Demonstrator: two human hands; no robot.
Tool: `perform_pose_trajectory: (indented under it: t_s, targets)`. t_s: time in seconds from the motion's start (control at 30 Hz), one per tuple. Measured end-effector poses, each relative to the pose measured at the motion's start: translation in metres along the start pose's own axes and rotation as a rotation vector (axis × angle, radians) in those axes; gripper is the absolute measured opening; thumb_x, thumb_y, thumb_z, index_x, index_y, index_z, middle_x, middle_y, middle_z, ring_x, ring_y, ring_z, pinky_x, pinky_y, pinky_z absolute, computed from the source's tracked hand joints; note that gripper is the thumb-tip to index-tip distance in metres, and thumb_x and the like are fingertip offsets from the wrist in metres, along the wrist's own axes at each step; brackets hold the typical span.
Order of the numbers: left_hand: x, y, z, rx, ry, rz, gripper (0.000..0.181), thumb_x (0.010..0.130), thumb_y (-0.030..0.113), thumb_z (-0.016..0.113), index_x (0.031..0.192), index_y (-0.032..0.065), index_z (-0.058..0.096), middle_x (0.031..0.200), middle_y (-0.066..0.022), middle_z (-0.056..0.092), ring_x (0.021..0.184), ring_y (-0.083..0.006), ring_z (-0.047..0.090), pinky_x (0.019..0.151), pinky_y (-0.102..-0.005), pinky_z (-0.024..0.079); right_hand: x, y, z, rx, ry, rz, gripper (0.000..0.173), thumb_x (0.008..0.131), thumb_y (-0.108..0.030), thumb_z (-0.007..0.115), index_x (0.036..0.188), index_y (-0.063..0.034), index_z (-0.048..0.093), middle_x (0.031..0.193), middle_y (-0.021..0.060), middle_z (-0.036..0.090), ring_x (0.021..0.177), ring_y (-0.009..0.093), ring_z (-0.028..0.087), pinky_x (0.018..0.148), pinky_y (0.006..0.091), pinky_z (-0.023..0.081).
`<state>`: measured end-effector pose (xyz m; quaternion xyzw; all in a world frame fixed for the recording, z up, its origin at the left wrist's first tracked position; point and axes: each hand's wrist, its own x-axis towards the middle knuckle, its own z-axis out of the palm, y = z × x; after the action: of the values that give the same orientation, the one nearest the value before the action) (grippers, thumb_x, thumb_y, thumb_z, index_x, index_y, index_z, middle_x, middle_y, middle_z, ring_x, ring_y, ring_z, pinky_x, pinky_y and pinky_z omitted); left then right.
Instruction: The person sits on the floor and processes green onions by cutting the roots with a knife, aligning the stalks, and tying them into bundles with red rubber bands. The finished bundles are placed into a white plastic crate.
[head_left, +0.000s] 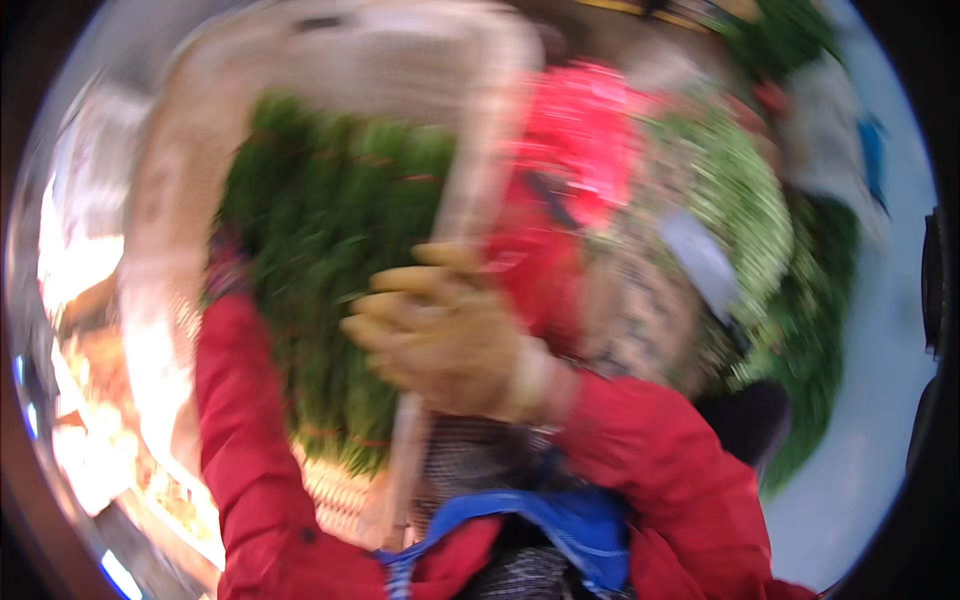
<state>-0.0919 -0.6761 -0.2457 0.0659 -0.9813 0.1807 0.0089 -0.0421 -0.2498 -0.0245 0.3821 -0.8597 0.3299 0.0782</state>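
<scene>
A large pale plastic crate (480, 150) stands before me, blurred by motion. Rows of long green leafy bundles, perhaps chives, (330, 217) fill much of it, with thin red bands around some. My right hand (442, 337), in a tan work glove, lies over the crate's right rim, fingers bent towards the greens. Whether it grips the rim or the leaves is unclear. On the left side my left hand (229, 259), in a dark patterned covering, reaches down between the bundles and the crate wall. Its fingers are hidden.
Shiny red material (577, 142) lies right of the crate. Beyond it are a heap of lighter loose greens (727, 195), a grey-white object (697, 259) and more dark green leaves (810, 360). A pale blue surface (832, 517) runs along the right edge.
</scene>
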Motion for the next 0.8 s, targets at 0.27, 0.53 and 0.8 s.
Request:
perform_pose_trajectory:
  t_s: [0.27,0.53,0.8]
  targets:
    - [-0.080,0.019,-0.096,-0.668,0.188,-0.029,0.075,0.087,0.044,0.058,0.148,0.0120,0.028,0.151,-0.0133,0.032,0.133,-0.0316,0.038,0.107,-0.0422,0.036,-0.009,0.005,-0.012,0.366,-0.208,0.008,0.027,0.077,-0.034,0.063,0.095,-0.0144,0.064,0.079,0.0056,0.062,0.087,0.026,0.061,0.101,0.0490,0.035]
    - [-0.194,0.013,-0.128,-1.301,0.035,-0.335,0.072,0.090,0.040,0.056,0.147,0.0063,0.029,0.148,-0.0150,0.037,0.130,-0.0314,0.042,0.107,-0.0402,0.036,-0.227,0.067,-0.236,0.905,-0.042,0.654,0.033,0.098,-0.019,0.046,0.129,-0.0068,0.046,0.076,0.0019,0.056,0.065,0.013,0.057,0.049,0.0260,0.046]
    - [-0.142,0.060,-0.261,-1.649,0.014,0.080,0.085,0.088,0.058,0.054,0.143,-0.0025,0.032,0.143,-0.0148,0.041,0.128,-0.0256,0.045,0.106,-0.0378,0.037,-0.427,0.134,-0.366,0.207,0.607,1.242,0.047,0.091,-0.013,0.060,0.134,0.0013,0.048,0.097,0.0060,0.063,0.080,0.013,0.059,0.074,0.0263,0.050]
